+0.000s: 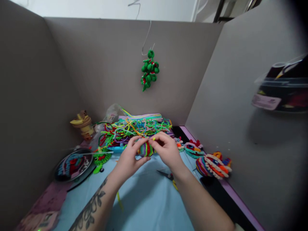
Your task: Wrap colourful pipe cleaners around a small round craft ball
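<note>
Both my hands meet over the light blue mat [149,199] and pinch a small striped pipe-cleaner ball [145,149] of purple, green and red. My left hand [130,158] grips its left side with thumb and fingers closed. From the right, my right hand [166,149] closes its fingertips on the top of the ball. Just behind the hands lies a heap of loose coloured pipe cleaners [134,128].
Scissors [167,175] lie under my right wrist. Finished coiled pieces [213,165] sit at the right, a green figure [101,158] and a round dark tray [73,165] at the left. A green ornament [149,70] hangs on the grey partition. A yellow figurine [83,123] stands back left.
</note>
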Tool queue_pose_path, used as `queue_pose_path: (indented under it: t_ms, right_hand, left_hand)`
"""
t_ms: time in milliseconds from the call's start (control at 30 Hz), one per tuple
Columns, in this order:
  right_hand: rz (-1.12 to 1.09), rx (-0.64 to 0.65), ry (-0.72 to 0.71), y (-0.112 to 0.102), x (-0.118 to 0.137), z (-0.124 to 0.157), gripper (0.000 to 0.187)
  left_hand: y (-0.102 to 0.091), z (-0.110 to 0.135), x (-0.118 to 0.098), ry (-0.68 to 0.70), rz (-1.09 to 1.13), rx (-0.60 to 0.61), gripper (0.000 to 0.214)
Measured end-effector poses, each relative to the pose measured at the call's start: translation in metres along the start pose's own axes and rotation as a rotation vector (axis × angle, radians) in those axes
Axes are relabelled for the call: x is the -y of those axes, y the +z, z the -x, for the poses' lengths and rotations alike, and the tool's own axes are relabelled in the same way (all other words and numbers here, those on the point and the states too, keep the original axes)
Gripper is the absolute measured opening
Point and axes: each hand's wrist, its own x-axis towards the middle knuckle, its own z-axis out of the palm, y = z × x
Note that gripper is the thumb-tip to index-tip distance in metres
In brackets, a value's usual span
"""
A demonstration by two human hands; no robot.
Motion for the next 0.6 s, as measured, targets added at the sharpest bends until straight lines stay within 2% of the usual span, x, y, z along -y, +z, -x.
queue_pose_path:
  t_ms: [100, 233, 400, 467, 533, 600]
  right_hand:
    - [-0.113, -0.044, -0.007, -0.004, 0.001, 0.0, 0.008]
    - [-0.258, -0.07, 0.068, -0.009, 0.002, 0.001, 0.01]
    - [-0.46, -0.369, 0.046, -0.027, 0.007, 0.001, 0.02]
    - [-0.495, -0.424, 0.003, -0.037, 0.009, 0.0, 0.02]
    - [-0.507, -0.375, -0.018, -0.044, 0.01, -0.002, 0.02]
    - [-0.452, -0.244, -0.008, -0.045, 0.009, -0.005, 0.03]
  left_hand:
    - [0.006, 0.001, 0.003, 0.032, -0.141, 0.02, 0.055]
    - [0.016, 0.002, 0.011, 0.037, -0.243, 0.089, 0.06]
    - [0.019, 0.001, 0.023, 0.009, -0.222, 0.107, 0.063]
    - [0.016, 0.0, 0.024, 0.008, -0.169, 0.111, 0.061]
    - [0.013, -0.001, 0.022, -0.003, -0.088, 0.099, 0.06]
    - [0.011, -0.002, 0.02, -0.029, -0.006, 0.049, 0.06]
